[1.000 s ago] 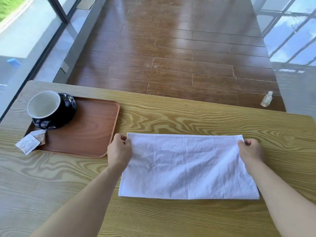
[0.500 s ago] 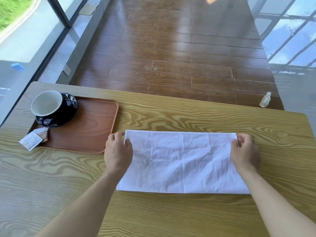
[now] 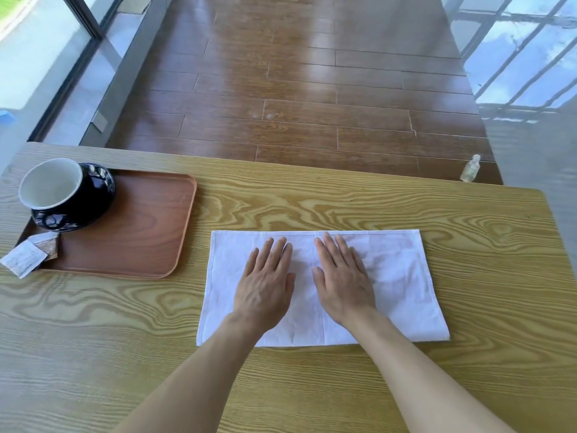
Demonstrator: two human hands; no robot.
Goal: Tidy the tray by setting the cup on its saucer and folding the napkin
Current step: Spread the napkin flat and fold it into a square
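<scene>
Floor (image 3: 312,89): dark wood boards run away from me beyond the far edge of the bench; glass panels stand at both sides.
Bench (image 3: 312,201): pale wood with a strong grain, carrying everything I work on.
Napkin (image 3: 406,276): white cloth lying flat on the bench in front of me as a wide rectangle, its long edges running left to right, just to the right of the tray and not touching it. A crease runs down its middle, between my hands.
Tray (image 3: 140,239): brown, with rounded corners, at my left on the bench.
Saucer (image 3: 100,198): dark and glossy, in the tray's far left corner.
Cup (image 3: 53,185): dark outside, white inside, sitting on the saucer; it looks tipped toward me, though the wide lens may cause that.
My left hand (image 3: 265,285): palm down on the napkin's left half, fingers (image 3: 276,251) straight and close together, pressing the cloth flat and holding nothing.
My right hand (image 3: 343,282): palm down on the napkin just right of the crease, fingers straight and slightly spread, tips near the far edge, holding nothing.
Packets (image 3: 25,260): a white one and a brown one at the tray's near left corner; the white one hangs over the rim onto the bench.
Small bottle (image 3: 470,168): clear, standing on the floor past the bench's far right edge.
</scene>
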